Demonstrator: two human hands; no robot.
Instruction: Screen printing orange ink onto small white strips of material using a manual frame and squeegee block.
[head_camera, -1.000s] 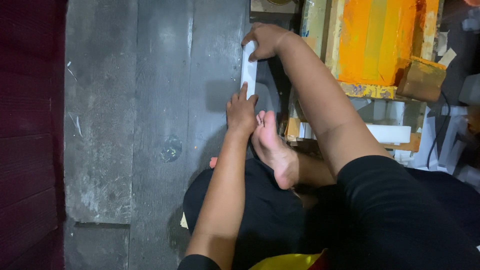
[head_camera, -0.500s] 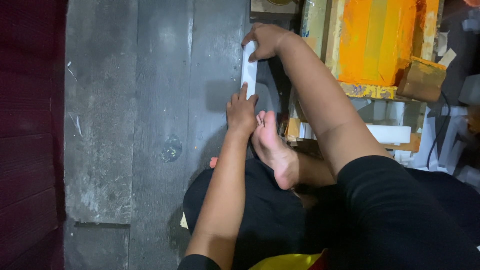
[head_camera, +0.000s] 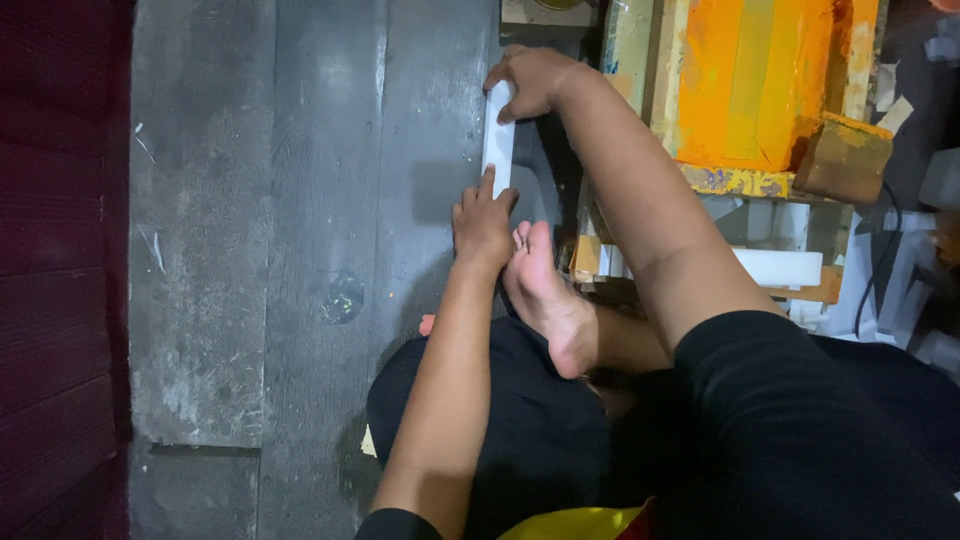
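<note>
The right hand (head_camera: 530, 80) grasps the top end of a white bar (head_camera: 497, 135); the left hand (head_camera: 482, 225) grasps its lower end, above the grey floor (head_camera: 270, 250).

One white strip (head_camera: 497, 135), two hands, left (head_camera: 483, 225) and right (head_camera: 530, 80), one bare foot (head_camera: 548, 295), one orange block (head_camera: 760, 85), one brown block (head_camera: 842, 158).
</note>
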